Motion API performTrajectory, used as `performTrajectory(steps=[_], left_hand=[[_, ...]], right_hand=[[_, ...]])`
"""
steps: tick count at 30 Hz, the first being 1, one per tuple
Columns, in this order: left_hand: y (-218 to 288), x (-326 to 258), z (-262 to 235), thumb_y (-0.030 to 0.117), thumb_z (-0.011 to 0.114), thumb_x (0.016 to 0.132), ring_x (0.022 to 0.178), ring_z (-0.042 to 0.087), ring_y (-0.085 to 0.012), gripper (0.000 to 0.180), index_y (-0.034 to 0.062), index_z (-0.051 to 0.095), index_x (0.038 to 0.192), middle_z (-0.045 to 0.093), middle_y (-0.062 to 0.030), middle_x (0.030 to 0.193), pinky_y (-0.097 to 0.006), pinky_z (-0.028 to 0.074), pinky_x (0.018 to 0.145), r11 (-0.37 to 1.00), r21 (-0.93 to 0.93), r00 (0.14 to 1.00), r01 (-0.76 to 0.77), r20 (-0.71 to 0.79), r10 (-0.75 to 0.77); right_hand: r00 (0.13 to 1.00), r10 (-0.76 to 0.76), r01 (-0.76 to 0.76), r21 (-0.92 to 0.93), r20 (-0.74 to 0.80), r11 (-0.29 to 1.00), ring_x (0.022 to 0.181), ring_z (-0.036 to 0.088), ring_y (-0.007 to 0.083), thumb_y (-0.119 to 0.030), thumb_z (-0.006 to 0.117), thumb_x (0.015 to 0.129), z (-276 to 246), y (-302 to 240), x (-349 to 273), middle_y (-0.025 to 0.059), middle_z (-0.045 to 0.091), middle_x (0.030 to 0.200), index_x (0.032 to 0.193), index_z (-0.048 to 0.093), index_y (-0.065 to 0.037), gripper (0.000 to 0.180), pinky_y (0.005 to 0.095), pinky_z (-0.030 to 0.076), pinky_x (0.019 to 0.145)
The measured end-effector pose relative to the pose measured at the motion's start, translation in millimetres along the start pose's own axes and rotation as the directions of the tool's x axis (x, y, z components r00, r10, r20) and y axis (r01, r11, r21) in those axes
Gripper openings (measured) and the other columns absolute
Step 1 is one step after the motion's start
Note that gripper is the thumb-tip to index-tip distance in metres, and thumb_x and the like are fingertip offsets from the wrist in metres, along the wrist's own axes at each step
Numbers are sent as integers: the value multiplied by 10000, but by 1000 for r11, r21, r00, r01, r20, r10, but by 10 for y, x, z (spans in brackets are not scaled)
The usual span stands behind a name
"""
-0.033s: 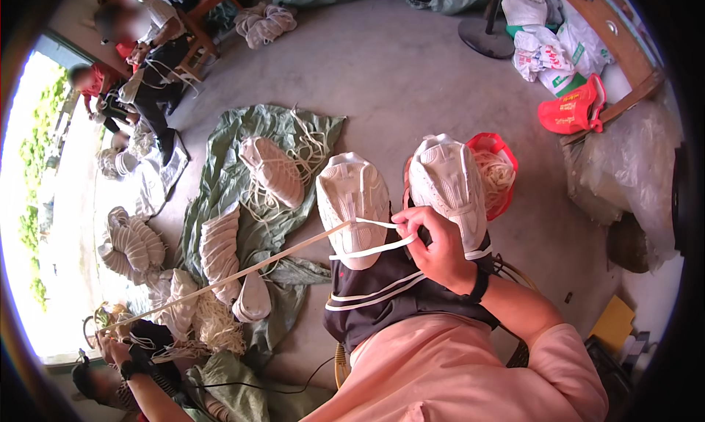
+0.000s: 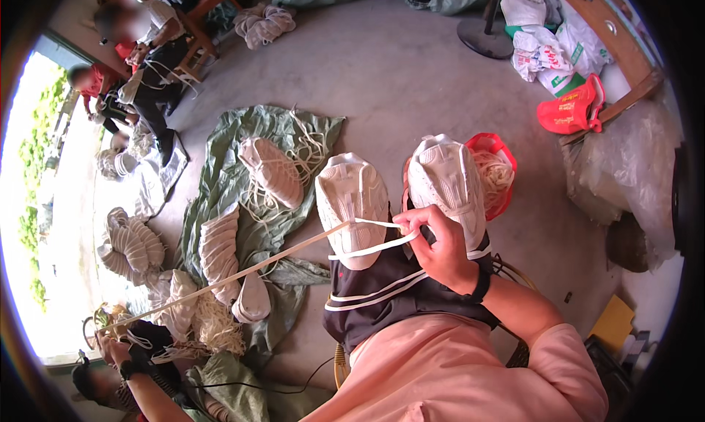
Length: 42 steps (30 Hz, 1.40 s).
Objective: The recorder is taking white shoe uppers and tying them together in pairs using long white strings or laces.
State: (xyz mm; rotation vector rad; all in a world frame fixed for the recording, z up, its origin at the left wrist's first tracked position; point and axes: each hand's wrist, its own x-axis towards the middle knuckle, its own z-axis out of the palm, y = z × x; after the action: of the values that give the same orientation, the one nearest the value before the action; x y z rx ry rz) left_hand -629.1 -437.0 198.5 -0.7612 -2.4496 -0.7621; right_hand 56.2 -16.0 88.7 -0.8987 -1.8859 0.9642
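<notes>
Two white shoe uppers rest on my thighs, a left one (image 2: 352, 194) and a right one (image 2: 445, 176). A long white shoelace (image 2: 257, 267) runs taut from the left shoe toward the lower left, where my left hand (image 2: 112, 348) is closed on it. My right hand (image 2: 440, 247) pinches the same lace beside the left shoe between thumb and finger. From that pinch a loop of lace passes back across the shoe's front part. The right shoe lies just beyond my right hand, which partly covers it.
Bundled white shoes (image 2: 219, 249) and tangled laces (image 2: 220, 326) lie on a green sheet (image 2: 231, 139) at left. A red bag of laces (image 2: 499, 194) stands beside the right shoe. Other people (image 2: 150, 55) sit far left, another at lower left. Plastic bags (image 2: 547, 51) fill the far right.
</notes>
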Motion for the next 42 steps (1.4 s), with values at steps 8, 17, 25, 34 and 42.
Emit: performTrajectory(steps=[8,17,25,34,42], left_hand=[[113,-68,200,29,479,870,1120,568,-269,425,-14,535,1289,569,-158,1282,-345,460,932,991,-131,1000,21,-14,-23],[346,-254,455,42,481,881,1102,576,-261,412,-10,544,1285,578,-148,1272,-342,461,922,955,-295,999,37,-17,-43],[773,-518,596,53,482,890,1086,582,-253,401,-6,551,1281,587,-140,1263,-340,461,913,893,-448,999,31,-22,-46],[855,-841,142,66,484,901,1068,590,-244,390,-2,560,1277,596,-130,1253,-336,461,903,832,-555,994,14,-84,-73],[801,-1030,-343,78,486,910,1052,596,-236,380,1,567,1273,604,-122,1243,-334,461,894,789,-614,985,5,-132,-110]], right_hand=[[965,261,-209,507,-33,837,882,669,137,-59,530,981,-601,-133,38,147,697,1036,1108,616,44,184,269,558,768],[943,257,-135,467,-210,874,724,597,120,-175,535,993,-1530,-419,41,188,692,1021,1047,627,16,219,264,501,697],[927,203,-39,459,-315,888,758,615,85,-185,563,977,-2477,-481,-110,174,682,1070,1115,635,5,246,229,500,678],[924,283,-98,558,-256,824,694,610,97,-170,518,994,-2645,-384,-533,170,681,1029,1073,593,-15,190,243,499,653],[926,245,-23,604,-288,797,739,652,153,-199,517,997,-2710,-639,-781,178,685,982,1033,568,-33,177,277,528,691]])
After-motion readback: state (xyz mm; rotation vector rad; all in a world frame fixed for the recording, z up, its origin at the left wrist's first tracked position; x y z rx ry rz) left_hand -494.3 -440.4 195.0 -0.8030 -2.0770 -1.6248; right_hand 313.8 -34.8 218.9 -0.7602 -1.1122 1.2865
